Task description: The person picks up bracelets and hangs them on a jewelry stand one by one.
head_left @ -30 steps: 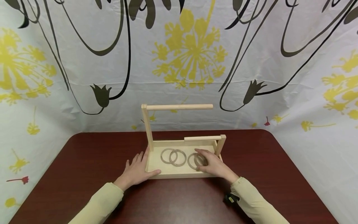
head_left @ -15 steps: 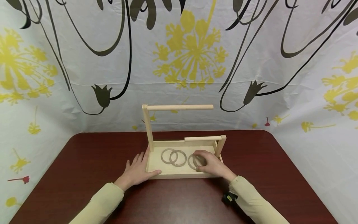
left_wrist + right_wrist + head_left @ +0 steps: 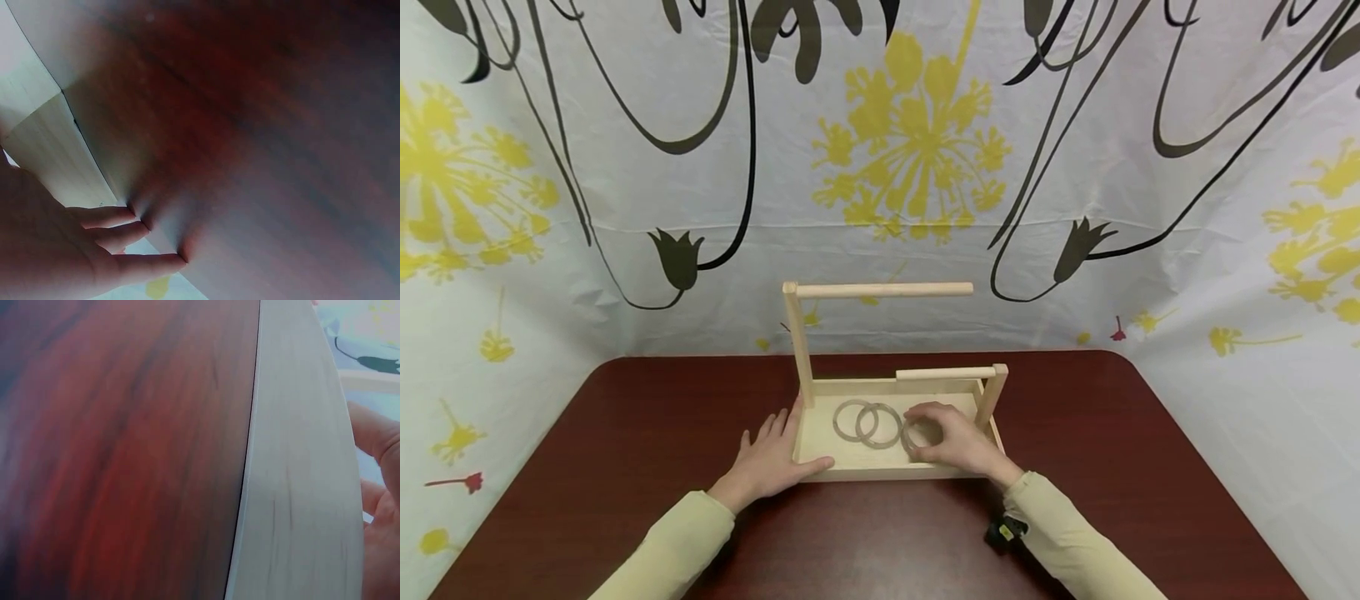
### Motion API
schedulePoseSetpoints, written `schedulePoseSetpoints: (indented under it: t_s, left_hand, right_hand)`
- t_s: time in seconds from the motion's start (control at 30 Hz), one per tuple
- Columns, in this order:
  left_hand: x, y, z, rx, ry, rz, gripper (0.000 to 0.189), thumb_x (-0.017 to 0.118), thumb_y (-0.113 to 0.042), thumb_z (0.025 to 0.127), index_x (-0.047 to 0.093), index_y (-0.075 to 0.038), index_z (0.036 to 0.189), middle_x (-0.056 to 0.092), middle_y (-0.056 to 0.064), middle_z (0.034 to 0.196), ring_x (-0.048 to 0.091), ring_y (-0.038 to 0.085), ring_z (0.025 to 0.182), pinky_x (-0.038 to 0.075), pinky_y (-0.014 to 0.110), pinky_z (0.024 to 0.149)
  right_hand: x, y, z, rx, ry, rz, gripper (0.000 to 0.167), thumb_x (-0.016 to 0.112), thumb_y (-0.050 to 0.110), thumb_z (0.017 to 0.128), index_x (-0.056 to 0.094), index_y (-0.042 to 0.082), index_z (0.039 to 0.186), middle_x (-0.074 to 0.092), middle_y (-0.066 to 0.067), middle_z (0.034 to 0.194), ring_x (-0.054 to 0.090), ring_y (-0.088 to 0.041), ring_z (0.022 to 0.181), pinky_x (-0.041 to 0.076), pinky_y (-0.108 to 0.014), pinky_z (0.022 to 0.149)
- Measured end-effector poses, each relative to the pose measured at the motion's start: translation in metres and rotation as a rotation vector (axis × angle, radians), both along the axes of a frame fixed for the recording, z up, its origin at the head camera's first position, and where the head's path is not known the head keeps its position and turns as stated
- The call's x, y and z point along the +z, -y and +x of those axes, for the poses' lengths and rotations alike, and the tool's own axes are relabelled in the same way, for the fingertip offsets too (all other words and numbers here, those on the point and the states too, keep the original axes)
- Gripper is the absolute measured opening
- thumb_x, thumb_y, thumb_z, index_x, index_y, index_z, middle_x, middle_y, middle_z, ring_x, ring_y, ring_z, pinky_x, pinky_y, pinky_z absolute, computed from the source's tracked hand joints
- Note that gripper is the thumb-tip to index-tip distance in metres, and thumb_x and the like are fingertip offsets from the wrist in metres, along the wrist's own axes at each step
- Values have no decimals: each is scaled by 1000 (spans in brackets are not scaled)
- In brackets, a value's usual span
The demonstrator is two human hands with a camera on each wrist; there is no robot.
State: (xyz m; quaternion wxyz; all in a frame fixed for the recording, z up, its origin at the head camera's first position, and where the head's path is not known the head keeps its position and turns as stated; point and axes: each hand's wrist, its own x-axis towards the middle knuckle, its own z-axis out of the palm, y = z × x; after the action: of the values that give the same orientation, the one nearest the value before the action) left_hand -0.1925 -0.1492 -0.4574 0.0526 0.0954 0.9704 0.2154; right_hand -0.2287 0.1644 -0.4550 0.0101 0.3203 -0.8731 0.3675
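Observation:
A shallow wooden tray stands on the dark red table, with a tall post and rod on its left and a shorter post and rod on its right. My left hand is spread against the tray's left end, thumb over the front corner; its straight fingertips show low in the left wrist view. Inside, two overlapping grey rings lie flat left of centre. With thumb and fingers, my right hand grips a grey ring at the right; the palm partly hides it and another ring close by.
The upper rod reaches over the tray from the left post. A shorter rod runs left from the right post, just behind my right hand. A patterned cloth hangs behind the table.
My right hand has slid a little left inside the tray, moving its ring onto the neighbouring one. The left hand and the tray stay in place.

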Motion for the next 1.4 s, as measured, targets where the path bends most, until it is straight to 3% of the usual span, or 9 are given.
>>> schedulePoseSetpoints:
  t_s: [0.27, 0.6, 1.0, 1.4]
  left_hand:
    - [-3, 0, -2, 3, 6, -6, 113, 60, -72, 78, 5, -12, 157, 32, 27, 149, 26, 46, 137, 16, 73, 100]
    - [0, 0, 0, 4, 8, -6, 113, 60, -73, 78, 7, -10, 156, 33, 28, 148, 26, 47, 137, 16, 73, 100]
    - [2, -1, -1, -3, 11, -6, 114, 58, -74, 78, 7, -9, 156, 32, 29, 148, 27, 47, 136, 17, 73, 99]
    - [2, 0, 0, -4, 17, -14, 114, 58, -74, 79, 6, -9, 156, 31, 28, 149, 26, 47, 137, 16, 73, 99]
  right_hand:
    - [1, 18, 5, 33, -36, -48, 49, 82, 11, 74, 65, -1, 118, 65, -9, 116, 57, -28, 111, 41, -45, 97]
    - [6, 36, 12, 60, -57, -81, 50, 82, 17, 75, 65, 4, 120, 63, -6, 120, 56, -26, 113, 41, -45, 97]
    - [19, 53, 20, 72, -79, -124, 46, 82, 22, 75, 67, 14, 118, 62, 4, 124, 54, -14, 118, 44, -41, 96]
    - [29, 59, 26, 98, -67, -205, 51, 83, 21, 76, 64, 14, 123, 59, 1, 127, 55, -17, 115, 45, -38, 95]
